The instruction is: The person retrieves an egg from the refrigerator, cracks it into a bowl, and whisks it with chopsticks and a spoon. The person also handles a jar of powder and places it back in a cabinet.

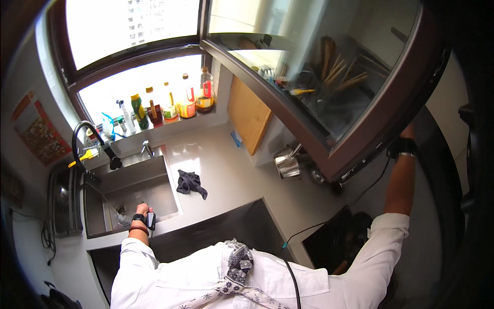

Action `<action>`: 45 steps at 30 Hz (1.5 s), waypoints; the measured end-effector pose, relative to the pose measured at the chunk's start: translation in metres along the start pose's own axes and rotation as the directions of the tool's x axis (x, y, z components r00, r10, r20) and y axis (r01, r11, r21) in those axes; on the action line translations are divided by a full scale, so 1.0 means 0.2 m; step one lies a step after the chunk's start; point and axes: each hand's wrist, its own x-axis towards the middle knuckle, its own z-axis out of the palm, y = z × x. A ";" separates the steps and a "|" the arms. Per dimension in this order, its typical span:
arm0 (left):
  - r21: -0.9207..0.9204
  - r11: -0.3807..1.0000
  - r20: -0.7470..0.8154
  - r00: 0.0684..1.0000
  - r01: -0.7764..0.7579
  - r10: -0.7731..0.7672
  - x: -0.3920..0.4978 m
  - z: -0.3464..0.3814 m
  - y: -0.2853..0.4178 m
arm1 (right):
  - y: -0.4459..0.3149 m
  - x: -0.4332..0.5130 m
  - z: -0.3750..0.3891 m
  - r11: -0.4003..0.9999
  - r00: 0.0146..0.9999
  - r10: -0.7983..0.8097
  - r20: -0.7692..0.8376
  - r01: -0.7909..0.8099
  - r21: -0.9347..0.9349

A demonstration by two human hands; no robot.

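Note:
My left hand (143,209) is over the front of the stainless steel sink (135,189), its fingers curled; a small dark thing shows at the fingertips, too small to name. A black wrist device (151,221) is strapped at that wrist. My right hand (408,132) reaches far out at the right, beside the open window sash (332,166); its fingers are hidden, so what it touches cannot be told. A dark crumpled cloth (190,183) lies on the counter right of the sink. The black faucet (83,139) arches over the sink's left side.
Several bottles (187,102) line the window sill. A wooden board (249,116) leans at the wall. A metal pot (287,164) stands under the open sash, which juts out over the counter (231,174). Black cables (305,231) run from my body and right wrist.

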 end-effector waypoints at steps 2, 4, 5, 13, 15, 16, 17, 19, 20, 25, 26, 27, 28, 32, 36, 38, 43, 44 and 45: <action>0.105 0.994 0.013 1.000 -0.008 0.006 0.09 0.00 0.00 | -0.02 -0.12 -0.06 0.986 0.991 -0.137 -0.011 0.135 -0.102; 0.182 0.983 0.020 1.000 -0.016 0.012 0.15 0.01 0.05 | 0.05 -0.35 -0.15 0.782 0.923 -0.381 0.055 0.354 -0.513; 0.222 0.975 0.029 1.000 -0.016 0.009 0.17 0.02 0.09 | 0.09 -0.49 -0.21 0.652 0.887 -0.457 0.062 0.382 -0.655; 0.586 0.800 -0.150 0.987 0.130 -0.051 -0.08 0.18 0.27 | 0.45 -1.92 -0.36 0.914 0.897 0.052 -0.439 -0.220 -0.341; 0.706 0.677 -0.348 0.934 0.207 0.076 -0.23 0.29 0.30 | 0.45 -2.27 -0.35 0.908 0.903 0.139 -0.407 -0.280 -0.311; 0.753 0.630 -0.404 0.889 0.190 0.215 -0.32 0.35 0.32 | 0.44 -2.41 -0.35 0.894 0.901 0.134 -0.414 -0.290 -0.341; 0.798 0.594 -0.395 0.833 0.102 0.388 -0.42 0.43 0.33 | 0.43 -2.54 -0.36 0.900 0.906 0.133 -0.403 -0.280 -0.333; 0.837 0.482 -0.190 0.686 -0.261 0.702 -0.65 0.59 0.32 | 0.37 -2.78 -0.41 0.806 0.887 0.200 -0.417 -0.390 -0.445; 0.813 0.303 0.054 0.582 -0.498 0.811 -0.77 0.70 0.32 | 0.34 -2.89 -0.44 0.788 0.900 0.158 -0.406 -0.363 -0.497; -0.101 0.330 0.891 0.062 -0.938 0.450 -1.67 1.30 0.05 | 0.17 -3.31 -0.65 0.819 0.828 0.098 -0.552 -0.382 -0.427; -0.170 0.292 0.946 -0.073 -0.941 0.317 -1.89 1.39 -0.04 | 0.13 -3.38 -0.71 0.842 0.793 0.098 -0.602 -0.389 -0.375; -0.284 0.264 0.951 -0.236 -0.922 0.200 -2.11 1.47 -0.15 | 0.08 -3.47 -0.76 0.848 0.774 0.075 -0.629 -0.381 -0.368; -0.279 0.405 0.957 -0.289 -0.871 0.037 -2.32 1.55 -0.28 | 0.02 -3.56 -0.83 0.850 0.746 0.058 -0.663 -0.386 -0.360; -0.192 0.574 0.760 -0.491 -0.796 -0.426 -3.00 1.66 -0.84 | -0.29 -3.99 -1.09 0.865 0.567 -0.055 -0.822 -0.384 -0.323; -0.491 0.414 0.499 -0.636 -0.767 -0.588 -3.56 1.68 -1.41 | -0.70 -4.53 -1.37 0.831 0.274 -0.166 -0.947 -0.478 -0.284; -0.511 0.396 0.349 -0.605 -0.763 -0.716 -3.79 1.67 -1.64 | -0.83 -4.75 -1.49 0.838 0.184 -0.237 -0.954 -0.458 -0.296; -0.602 0.398 0.267 -0.644 -0.693 -0.717 -4.17 1.62 -2.13 | -1.02 -5.10 -1.66 0.803 -0.058 -0.362 -0.930 -0.527 -0.279; -0.572 0.460 0.277 -0.688 -0.679 -0.671 -4.23 1.65 -2.23 | -1.05 -5.15 -1.69 0.622 -0.003 -0.510 -0.860 -0.692 -0.366; -0.511 0.487 0.311 -0.681 -0.708 -0.663 -4.28 1.66 -2.32 | -1.07 -5.18 -1.70 0.416 0.034 -0.600 -0.799 -0.840 -0.348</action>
